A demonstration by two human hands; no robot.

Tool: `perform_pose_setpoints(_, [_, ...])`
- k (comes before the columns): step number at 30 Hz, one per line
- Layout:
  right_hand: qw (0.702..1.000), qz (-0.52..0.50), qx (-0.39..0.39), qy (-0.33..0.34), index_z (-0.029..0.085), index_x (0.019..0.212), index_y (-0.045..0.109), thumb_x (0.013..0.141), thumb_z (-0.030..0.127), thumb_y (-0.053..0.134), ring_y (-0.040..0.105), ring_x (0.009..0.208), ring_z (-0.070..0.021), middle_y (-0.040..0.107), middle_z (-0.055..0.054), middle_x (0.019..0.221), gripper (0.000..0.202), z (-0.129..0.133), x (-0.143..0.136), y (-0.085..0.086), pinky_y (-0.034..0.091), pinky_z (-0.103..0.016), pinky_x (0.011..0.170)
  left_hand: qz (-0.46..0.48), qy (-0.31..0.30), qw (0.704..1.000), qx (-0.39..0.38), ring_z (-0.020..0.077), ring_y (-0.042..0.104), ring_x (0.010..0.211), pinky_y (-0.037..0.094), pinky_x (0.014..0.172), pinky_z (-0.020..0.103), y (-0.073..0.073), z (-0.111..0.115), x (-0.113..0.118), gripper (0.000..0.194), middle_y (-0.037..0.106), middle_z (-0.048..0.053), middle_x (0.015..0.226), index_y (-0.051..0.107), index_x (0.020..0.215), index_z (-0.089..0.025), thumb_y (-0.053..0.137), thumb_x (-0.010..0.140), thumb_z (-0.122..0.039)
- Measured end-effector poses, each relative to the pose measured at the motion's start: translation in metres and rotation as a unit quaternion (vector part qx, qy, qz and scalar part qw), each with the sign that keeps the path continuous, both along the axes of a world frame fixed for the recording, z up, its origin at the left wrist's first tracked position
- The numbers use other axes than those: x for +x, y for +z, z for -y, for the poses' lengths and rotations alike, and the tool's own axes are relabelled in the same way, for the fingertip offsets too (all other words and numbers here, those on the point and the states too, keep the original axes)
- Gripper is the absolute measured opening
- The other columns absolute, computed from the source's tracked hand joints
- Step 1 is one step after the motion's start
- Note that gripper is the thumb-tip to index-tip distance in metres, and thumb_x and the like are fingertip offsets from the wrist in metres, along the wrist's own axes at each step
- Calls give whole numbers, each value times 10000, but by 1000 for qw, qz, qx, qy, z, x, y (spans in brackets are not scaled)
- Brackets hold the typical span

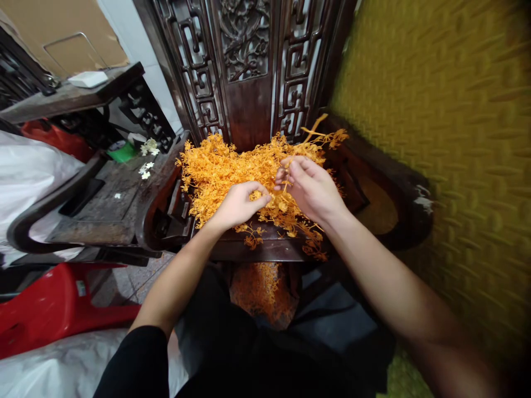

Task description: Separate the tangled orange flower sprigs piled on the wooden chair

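A heap of orange, branching artificial-looking sprigs (215,166) covers the seat of a dark carved wooden chair (257,251). Over the right part of the heap, my right hand (311,185) is closed, with thumb and fingers pinching the thin stem of one orange sprig. My left hand (243,203) is just left of it, low over the front of the pile. Its thumb and forefinger come together in a pinch, and whatever may be between the tips is too small to make out. A few sprigs hang over the front edge of the seat.
Left stands a dark wooden side table (99,221) with green tape (121,151) and small pale flowers (146,170). A red plastic stool (53,304) and white bags (33,182) are lower left. An orange-stained container (265,293) sits below the seat; a yellow woven-textured surface (448,138) rises right.
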State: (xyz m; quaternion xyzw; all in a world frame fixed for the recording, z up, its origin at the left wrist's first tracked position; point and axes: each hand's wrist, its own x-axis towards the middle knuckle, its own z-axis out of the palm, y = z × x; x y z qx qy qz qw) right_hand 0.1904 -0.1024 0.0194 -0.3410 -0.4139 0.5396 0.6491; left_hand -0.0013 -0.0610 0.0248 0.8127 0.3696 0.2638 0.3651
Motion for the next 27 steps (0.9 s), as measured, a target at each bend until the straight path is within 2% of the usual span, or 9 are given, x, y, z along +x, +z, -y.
perform_pose_setpoints(3, [990,140,28,-1,232,1080,748,751,493,915,634,875,-167,712,-34,954,452,1,3,-4,541,-332,822,96,21,991,-88,107,493,597,385,614,243,7,6,-1,253,647,-13,704,721,890,-176,718,901,-429])
perform_pose_setpoints(5, [979,198,43,22,221,1053,769,755,484,912,625,847,-165,727,-34,953,422,3,5,-2,537,-337,807,158,25,978,-135,84,420,525,326,542,238,12,10,-1,280,577,-37,638,707,889,-182,758,878,-458])
perform_pose_setpoints(8, [966,237,104,-15,212,933,780,831,474,855,609,802,-156,720,-26,889,291,5,6,21,523,-323,762,233,19,957,-173,63,371,484,270,492,235,22,14,-3,333,530,-47,615,706,894,-189,807,838,-501])
perform_pose_setpoints(11, [956,227,171,-72,206,930,781,871,409,835,592,765,-121,699,-9,862,218,9,4,63,507,-284,734,310,48,939,-143,61,411,498,272,473,228,42,14,-8,385,551,-31,641,709,854,-183,841,791,-539])
perform_pose_setpoints(15, [945,191,259,-64,183,964,773,923,305,787,558,691,-57,666,31,811,129,14,2,134,457,-247,673,410,75,899,-135,36,331,439,188,420,219,78,22,-24,388,495,-48,615,659,795,-193,861,773,-524])
perform_pose_setpoints(17, [942,169,286,-56,185,947,757,930,305,776,547,645,-38,646,51,763,122,17,2,169,424,-238,626,446,70,883,-129,22,279,421,150,409,217,95,31,-34,385,460,-58,606,630,776,-196,869,779,-498])
perform_pose_setpoints(21, [939,128,306,-87,225,900,718,863,362,847,588,633,-60,668,35,748,192,34,0,229,396,-242,542,491,53,862,-115,8,306,408,162,394,202,125,57,-58,422,478,-46,642,631,770,-176,821,831,-548])
perform_pose_setpoints(24, [928,113,339,-103,242,937,677,834,347,872,666,733,-95,686,30,778,244,67,-8,258,450,-246,604,526,48,843,-97,4,336,395,198,387,178,150,84,-78,441,484,-51,636,628,762,-161,781,866,-562])
perform_pose_setpoints(27, [934,117,329,-79,240,1005,663,806,333,891,707,839,-132,712,14,864,316,108,-20,270,506,-265,677,544,58,836,-47,1,361,392,228,384,166,175,116,-99,393,587,-31,672,619,752,-152,807,859,-480])
